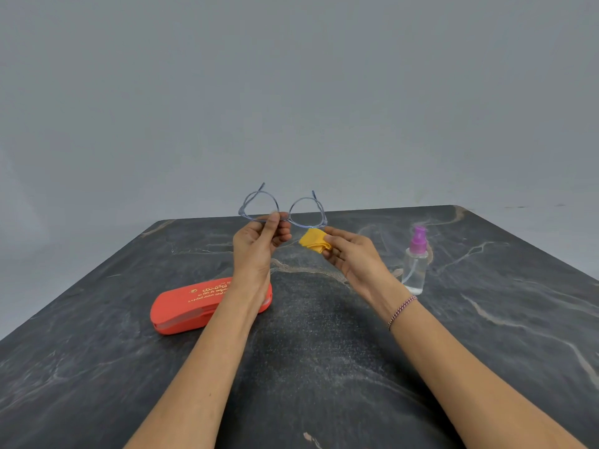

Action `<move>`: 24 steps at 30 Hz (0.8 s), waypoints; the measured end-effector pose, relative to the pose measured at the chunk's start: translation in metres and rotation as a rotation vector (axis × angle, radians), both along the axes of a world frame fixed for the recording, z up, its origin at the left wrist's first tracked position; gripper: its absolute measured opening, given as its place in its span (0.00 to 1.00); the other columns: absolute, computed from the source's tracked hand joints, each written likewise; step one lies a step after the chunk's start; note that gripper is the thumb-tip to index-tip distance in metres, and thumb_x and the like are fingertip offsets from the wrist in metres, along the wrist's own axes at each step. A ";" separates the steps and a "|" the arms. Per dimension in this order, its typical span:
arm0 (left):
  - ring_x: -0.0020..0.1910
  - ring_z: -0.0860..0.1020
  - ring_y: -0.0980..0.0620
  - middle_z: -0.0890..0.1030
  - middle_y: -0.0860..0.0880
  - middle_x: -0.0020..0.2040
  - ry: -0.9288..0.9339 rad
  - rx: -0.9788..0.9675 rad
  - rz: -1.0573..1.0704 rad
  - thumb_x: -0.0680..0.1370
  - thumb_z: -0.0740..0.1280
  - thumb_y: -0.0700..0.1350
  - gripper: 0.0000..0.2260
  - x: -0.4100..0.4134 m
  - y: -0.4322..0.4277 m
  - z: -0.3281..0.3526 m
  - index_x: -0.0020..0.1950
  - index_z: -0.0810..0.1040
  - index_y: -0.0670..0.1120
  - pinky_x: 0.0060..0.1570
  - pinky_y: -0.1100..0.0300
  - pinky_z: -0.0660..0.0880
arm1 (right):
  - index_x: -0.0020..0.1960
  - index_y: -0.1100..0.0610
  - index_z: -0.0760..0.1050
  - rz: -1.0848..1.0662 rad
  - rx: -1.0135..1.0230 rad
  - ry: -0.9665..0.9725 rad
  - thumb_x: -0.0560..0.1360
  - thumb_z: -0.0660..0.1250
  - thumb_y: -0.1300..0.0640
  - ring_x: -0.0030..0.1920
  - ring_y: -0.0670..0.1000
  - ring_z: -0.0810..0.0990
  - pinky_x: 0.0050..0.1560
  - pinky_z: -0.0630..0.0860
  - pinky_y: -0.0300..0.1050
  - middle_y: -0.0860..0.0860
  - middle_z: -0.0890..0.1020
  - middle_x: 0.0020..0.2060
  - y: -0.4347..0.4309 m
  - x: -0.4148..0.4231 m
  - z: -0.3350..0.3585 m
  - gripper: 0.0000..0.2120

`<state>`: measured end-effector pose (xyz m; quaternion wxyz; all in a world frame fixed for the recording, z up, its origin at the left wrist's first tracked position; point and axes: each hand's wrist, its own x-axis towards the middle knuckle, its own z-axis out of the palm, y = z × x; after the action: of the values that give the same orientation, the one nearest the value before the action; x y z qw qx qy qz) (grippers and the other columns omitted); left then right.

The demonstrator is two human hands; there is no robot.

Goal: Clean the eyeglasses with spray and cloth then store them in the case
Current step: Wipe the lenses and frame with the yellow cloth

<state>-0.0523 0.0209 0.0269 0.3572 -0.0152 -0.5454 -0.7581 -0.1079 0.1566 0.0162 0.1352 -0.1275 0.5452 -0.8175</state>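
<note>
Left hand [259, 244] pinches eyeglasses [282, 210] at bridge; right hand [351, 254] grips folded cloth [313, 240]. Left forearm hides part of case [184, 307].

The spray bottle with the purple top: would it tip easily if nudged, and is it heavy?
Probably tips easily: the spray bottle stands upright, tall and narrow, on the smooth table. Likely light, being small clear plastic. On its side, its round body could roll.

You work at dark marble-pattern table [324, 367], rounded far corner, plain grey wall [291, 92] behind it filling upper view. On top, small props: red case [194, 306], spray bottle [415, 267]. Place looks like staged recording corner; home or office, you cannot tell.
</note>
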 end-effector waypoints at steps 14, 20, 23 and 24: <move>0.33 0.79 0.59 0.82 0.53 0.32 0.001 -0.152 -0.047 0.78 0.61 0.36 0.08 0.000 -0.004 0.000 0.43 0.79 0.41 0.36 0.68 0.76 | 0.53 0.61 0.75 -0.017 -0.269 -0.115 0.75 0.66 0.63 0.31 0.45 0.73 0.29 0.73 0.32 0.53 0.78 0.37 0.008 0.007 0.015 0.07; 0.32 0.79 0.59 0.81 0.52 0.30 -0.053 -0.007 -0.155 0.78 0.61 0.36 0.07 0.001 0.000 0.000 0.43 0.78 0.39 0.35 0.68 0.77 | 0.60 0.60 0.72 -0.094 -0.199 -0.028 0.73 0.68 0.64 0.32 0.44 0.76 0.31 0.74 0.34 0.52 0.81 0.38 0.009 0.007 0.016 0.16; 0.30 0.79 0.58 0.80 0.51 0.29 -0.146 0.095 -0.207 0.76 0.64 0.35 0.04 0.001 0.005 -0.002 0.42 0.78 0.39 0.34 0.69 0.77 | 0.59 0.60 0.72 -0.157 -0.171 0.022 0.73 0.68 0.65 0.34 0.46 0.77 0.33 0.75 0.35 0.53 0.81 0.39 0.010 0.006 0.016 0.16; 0.30 0.79 0.58 0.80 0.51 0.29 -0.171 0.113 -0.207 0.75 0.65 0.35 0.03 0.000 0.006 -0.003 0.42 0.78 0.38 0.34 0.69 0.77 | 0.59 0.59 0.71 -0.173 -0.158 0.047 0.73 0.68 0.65 0.35 0.46 0.78 0.33 0.76 0.35 0.53 0.81 0.40 0.010 0.005 0.015 0.15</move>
<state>-0.0526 0.0268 0.0240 0.2296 0.0136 -0.5259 -0.8189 -0.1024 0.1671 0.0314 0.0408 -0.1091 0.4911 -0.8633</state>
